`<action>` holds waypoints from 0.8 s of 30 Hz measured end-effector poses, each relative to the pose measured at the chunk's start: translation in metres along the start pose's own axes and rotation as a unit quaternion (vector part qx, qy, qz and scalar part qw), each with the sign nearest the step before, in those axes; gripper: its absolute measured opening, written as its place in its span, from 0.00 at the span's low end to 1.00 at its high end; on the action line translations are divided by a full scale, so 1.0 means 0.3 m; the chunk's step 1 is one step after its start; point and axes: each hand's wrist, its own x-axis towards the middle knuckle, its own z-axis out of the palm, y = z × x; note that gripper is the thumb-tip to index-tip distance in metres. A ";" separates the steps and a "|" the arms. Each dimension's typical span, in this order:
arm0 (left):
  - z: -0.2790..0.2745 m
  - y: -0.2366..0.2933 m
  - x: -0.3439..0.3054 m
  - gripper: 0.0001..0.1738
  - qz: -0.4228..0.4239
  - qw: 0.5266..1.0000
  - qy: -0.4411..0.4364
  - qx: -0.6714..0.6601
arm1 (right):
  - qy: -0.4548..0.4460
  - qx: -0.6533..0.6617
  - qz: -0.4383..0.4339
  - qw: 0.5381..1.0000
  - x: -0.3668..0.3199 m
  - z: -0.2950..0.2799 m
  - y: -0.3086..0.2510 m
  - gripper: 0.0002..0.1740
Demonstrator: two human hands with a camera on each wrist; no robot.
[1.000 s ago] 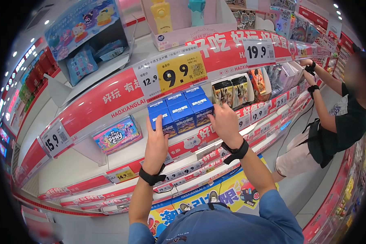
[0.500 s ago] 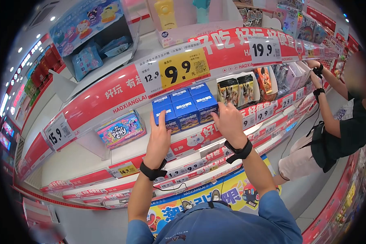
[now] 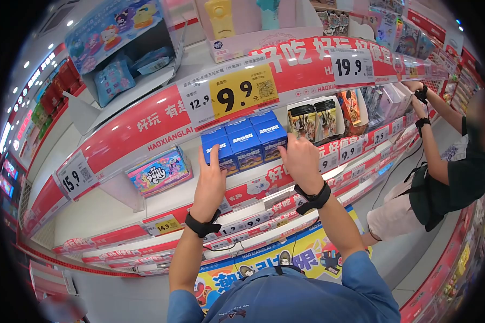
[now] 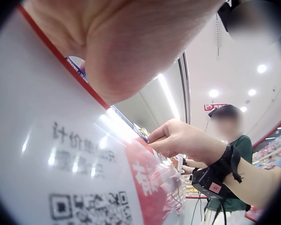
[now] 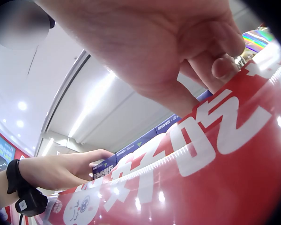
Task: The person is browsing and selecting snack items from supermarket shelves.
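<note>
Several blue boxes (image 3: pixel 244 141) stand side by side in rows on the shelf, below the large 9.9 price label. My left hand (image 3: pixel 209 185) touches their left end, its index finger extended along a box and its thumb near the front. At the right end, my right hand (image 3: pixel 304 163) rests its fingers against the side, with its thumb at the front corner. The right wrist view shows the blue boxes (image 5: pixel 131 149) behind the red shelf strip, with my left hand (image 5: pixel 58 169) at their far end. Some of my right fingertips are hidden.
A My Little Pony box (image 3: pixel 160 171) lies left of the blue boxes. Black-and-gold packets (image 3: pixel 313 119) stand right of them. The red shelf strip (image 3: pixel 164 116) overhangs behind. Another person (image 3: pixel 442 161) stands at the right, reaching toward the shelf.
The head view has shifted slightly. Both hands stay at the ends of the blue boxes; since half a second ago the right hand and the boxes' right end have moved slightly left.
</note>
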 end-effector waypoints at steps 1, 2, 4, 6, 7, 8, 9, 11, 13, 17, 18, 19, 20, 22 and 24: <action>0.002 -0.003 0.001 0.34 0.002 1.000 0.002 0.004 | 0.000 -0.006 -0.001 1.000 0.002 0.004 0.000 0.14; 0.004 -0.007 0.002 0.34 0.005 1.000 0.005 0.008 | 0.000 -0.011 -0.002 1.000 0.003 0.008 0.000 0.14; 0.004 -0.004 0.005 0.34 0.000 1.000 0.003 0.009 | -0.003 -0.017 -0.002 1.000 0.007 0.009 -0.002 0.14; -0.004 0.004 0.008 0.34 -0.014 1.000 -0.006 0.003 | -0.008 -0.020 0.000 1.000 0.013 0.005 -0.008 0.14; -0.004 0.002 0.010 0.34 -0.014 1.000 -0.008 0.003 | -0.009 -0.023 0.000 1.000 0.016 0.005 -0.011 0.14; -0.004 0.000 0.011 0.34 -0.014 1.000 -0.011 0.004 | -0.011 -0.025 0.000 1.000 0.016 0.005 -0.014 0.14; -0.004 -0.003 0.010 0.34 -0.015 1.000 -0.013 0.004 | -0.012 -0.028 0.001 1.000 0.018 0.005 -0.017 0.14; 0.001 -0.016 0.010 0.35 0.013 1.000 -0.004 0.011 | -0.019 -0.038 0.001 0.999 0.021 0.005 -0.020 0.14; -0.003 -0.020 0.012 0.36 0.019 1.000 -0.012 0.011 | -0.023 -0.045 -0.001 0.999 0.025 0.007 -0.024 0.14; -0.039 0.017 0.011 0.38 -0.029 0.997 -0.067 0.013 | -0.033 -0.049 -0.004 0.998 0.023 0.004 -0.025 0.15; -0.050 0.021 0.020 0.38 -0.043 0.996 -0.078 0.018 | -0.035 -0.050 -0.004 0.998 0.030 0.005 -0.029 0.15; -0.060 0.023 0.027 0.38 -0.040 0.995 -0.083 0.031 | -0.034 -0.050 -0.007 0.998 0.035 0.006 -0.030 0.16; -0.071 0.022 0.030 0.38 -0.037 0.994 -0.089 0.044 | -0.034 -0.049 -0.008 0.998 0.034 0.006 -0.030 0.16; -0.086 0.017 0.039 0.38 -0.030 0.993 -0.099 0.057 | -0.035 -0.048 -0.008 0.998 0.033 0.008 -0.029 0.17; -0.102 0.014 0.043 0.38 -0.017 0.992 -0.109 0.060 | -0.045 -0.023 0.004 0.999 0.030 0.006 -0.031 0.18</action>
